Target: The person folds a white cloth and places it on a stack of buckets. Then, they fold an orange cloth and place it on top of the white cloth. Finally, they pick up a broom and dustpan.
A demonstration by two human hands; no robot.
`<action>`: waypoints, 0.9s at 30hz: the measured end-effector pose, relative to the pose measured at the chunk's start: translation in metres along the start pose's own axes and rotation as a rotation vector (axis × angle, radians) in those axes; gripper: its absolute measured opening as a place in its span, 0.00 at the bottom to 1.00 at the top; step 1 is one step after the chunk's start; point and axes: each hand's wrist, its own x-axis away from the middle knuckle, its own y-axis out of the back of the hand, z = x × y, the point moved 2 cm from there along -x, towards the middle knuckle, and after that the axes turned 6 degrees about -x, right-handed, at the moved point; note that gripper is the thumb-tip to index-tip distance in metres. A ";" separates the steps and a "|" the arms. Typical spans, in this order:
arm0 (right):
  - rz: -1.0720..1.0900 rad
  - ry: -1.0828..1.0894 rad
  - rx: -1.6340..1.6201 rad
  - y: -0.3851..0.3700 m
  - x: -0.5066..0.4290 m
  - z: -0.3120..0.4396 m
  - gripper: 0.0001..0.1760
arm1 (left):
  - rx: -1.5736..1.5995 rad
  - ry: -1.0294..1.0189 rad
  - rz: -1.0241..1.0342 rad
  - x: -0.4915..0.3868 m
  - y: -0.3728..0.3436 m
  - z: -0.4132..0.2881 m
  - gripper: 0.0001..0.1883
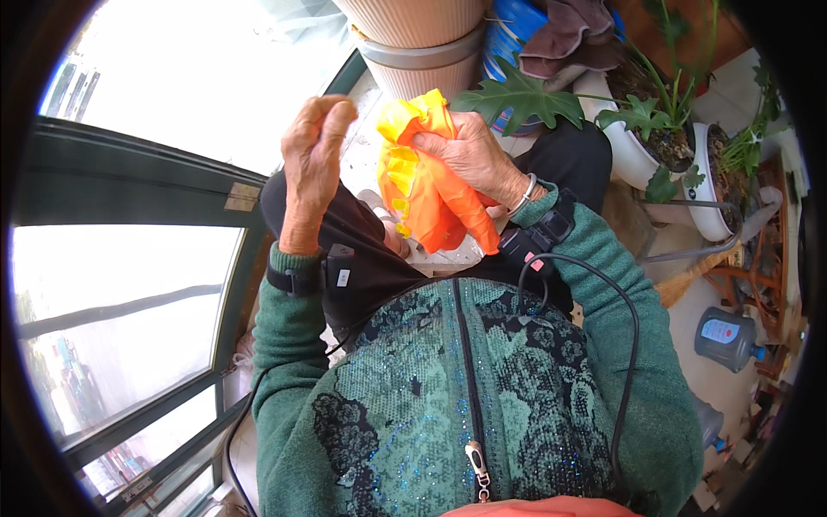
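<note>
A bundle of bright orange and yellow fabric (426, 187) hangs over my lap, with yellow gathered trim along its left side. My right hand (475, 152) grips its upper right part, thumb pressed on the cloth, a silver bangle on that wrist. My left hand (318, 145) is raised to the left of the fabric, apart from it, with fingers curled and thumb close to them. Whether something small, such as a needle or thread, sits between those fingertips cannot be told. Both forearms wear black straps with small devices and cables.
Dark-framed glass windows (129, 168) run along the left. Stacked ribbed planters (420, 52) stand ahead. White pots (620, 129) with leafy plants are at the upper right, one leaf reaching towards my right hand. A straw broom (685, 278) and a large plastic water bottle (727, 339) lie at the right.
</note>
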 end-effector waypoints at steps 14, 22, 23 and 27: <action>0.329 0.235 -0.008 -0.001 -0.020 0.068 0.22 | 1.121 0.511 0.454 0.029 -0.019 0.025 0.63; 0.342 -0.190 -0.007 -0.010 -0.020 0.049 0.24 | 1.380 0.257 0.229 -0.055 0.022 0.010 0.33; 0.286 -0.113 0.034 -0.008 -0.021 0.045 0.23 | 1.374 0.277 0.119 -0.062 0.027 0.010 0.29; 0.115 -0.019 0.220 -0.001 -0.029 0.031 0.22 | 1.230 0.201 0.050 -0.075 0.047 0.001 0.28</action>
